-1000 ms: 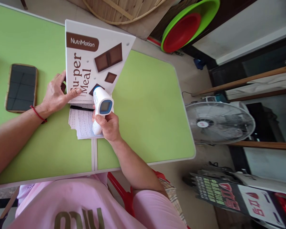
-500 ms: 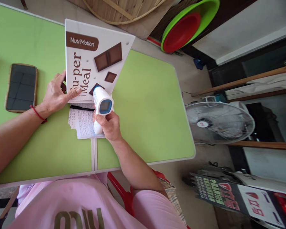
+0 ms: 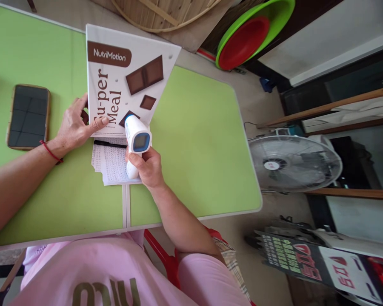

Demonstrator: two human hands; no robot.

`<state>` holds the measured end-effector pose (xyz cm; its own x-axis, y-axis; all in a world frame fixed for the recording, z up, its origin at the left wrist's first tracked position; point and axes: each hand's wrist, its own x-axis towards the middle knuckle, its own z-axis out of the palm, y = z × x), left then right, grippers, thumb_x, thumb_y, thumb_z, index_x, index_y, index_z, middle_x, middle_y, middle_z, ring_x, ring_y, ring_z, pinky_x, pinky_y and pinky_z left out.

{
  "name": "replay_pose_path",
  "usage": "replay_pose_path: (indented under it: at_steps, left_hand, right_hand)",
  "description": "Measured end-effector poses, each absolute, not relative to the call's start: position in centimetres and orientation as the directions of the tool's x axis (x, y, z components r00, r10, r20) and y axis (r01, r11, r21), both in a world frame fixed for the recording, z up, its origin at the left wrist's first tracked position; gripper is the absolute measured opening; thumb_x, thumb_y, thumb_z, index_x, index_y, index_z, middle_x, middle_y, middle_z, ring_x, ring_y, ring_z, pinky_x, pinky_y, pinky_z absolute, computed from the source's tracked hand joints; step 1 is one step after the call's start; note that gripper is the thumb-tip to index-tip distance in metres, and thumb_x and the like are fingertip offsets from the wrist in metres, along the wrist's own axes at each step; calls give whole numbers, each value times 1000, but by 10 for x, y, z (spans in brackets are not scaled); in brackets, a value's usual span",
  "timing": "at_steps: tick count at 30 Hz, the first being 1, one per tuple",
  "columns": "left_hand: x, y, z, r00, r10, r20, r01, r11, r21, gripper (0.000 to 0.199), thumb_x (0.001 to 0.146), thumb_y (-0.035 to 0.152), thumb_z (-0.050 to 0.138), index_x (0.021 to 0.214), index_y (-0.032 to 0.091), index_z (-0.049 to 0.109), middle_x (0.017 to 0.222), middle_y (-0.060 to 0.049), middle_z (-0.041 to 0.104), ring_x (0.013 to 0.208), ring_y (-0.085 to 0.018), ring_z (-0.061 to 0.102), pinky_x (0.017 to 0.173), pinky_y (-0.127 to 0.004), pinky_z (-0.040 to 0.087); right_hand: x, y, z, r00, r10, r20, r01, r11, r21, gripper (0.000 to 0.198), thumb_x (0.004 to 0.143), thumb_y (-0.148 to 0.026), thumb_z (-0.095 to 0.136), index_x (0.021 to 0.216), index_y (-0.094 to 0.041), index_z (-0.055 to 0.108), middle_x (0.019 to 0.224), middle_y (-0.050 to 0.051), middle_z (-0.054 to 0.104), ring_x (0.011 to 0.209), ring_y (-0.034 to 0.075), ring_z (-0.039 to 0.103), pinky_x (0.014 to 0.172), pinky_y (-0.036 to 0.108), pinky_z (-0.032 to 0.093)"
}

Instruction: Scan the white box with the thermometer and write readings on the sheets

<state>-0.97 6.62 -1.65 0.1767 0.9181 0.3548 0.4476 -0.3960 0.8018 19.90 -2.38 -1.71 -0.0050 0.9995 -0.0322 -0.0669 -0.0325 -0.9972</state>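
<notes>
Currently one thermometer (image 3: 136, 134), one box (image 3: 127, 83), two hands (image 3: 76, 121) (image 3: 149, 167).

White-and-brown rectangular box (image 3: 127, 83): one
White-and-blue gun-shaped thermometer (image 3: 136, 129): one
Black pen (image 3: 110, 144): one
Black-screened rectangular phone (image 3: 29, 117): one

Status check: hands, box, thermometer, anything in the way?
Left hand holds white box, thumb on its front. Right hand grips thermometer, screen in view. Nearest clutter: pen on papers close by right hand; phone off to the left.
</notes>
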Motion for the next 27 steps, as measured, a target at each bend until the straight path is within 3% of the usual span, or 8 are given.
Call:
replay_pose_path:
  at_steps: [14, 20, 27]
  left_hand:
    - [-9, 68, -18, 173, 919, 353, 453, -393, 800, 64, 75, 79, 65, 110, 25, 67, 107, -9, 69, 101, -34, 66, 94, -53, 53]
    - [-10, 68, -19, 178, 913, 367, 457, -407, 791, 74, 73, 84, 62, 113, 21, 65, 103, -12, 68, 97, -37, 66, 88, -56, 53]
    - [-9, 65, -17, 177, 925, 336, 436, -380, 816, 64, 75, 79, 67, 108, 24, 67, 110, -10, 69, 105, -37, 65, 96, -58, 51]
  right_hand:
    - [200, -24, -18, -17, 1000, -10, -72, -12, -997, 38, 66, -55, 79, 77, -22, 63, 67, -3, 57, 61, 11, 50, 60, 31, 44]
    - [200, -25, -17, -42, 999, -20, -58, -22, -998, 40, 67, -57, 78, 77, -22, 61, 65, -4, 56, 60, 11, 51, 60, 30, 45]
    - [202, -26, -18, -41, 999, -18, -85, -21, -996, 39, 66, -56, 80, 73, -23, 60, 64, -5, 55, 59, 11, 49, 59, 30, 46]
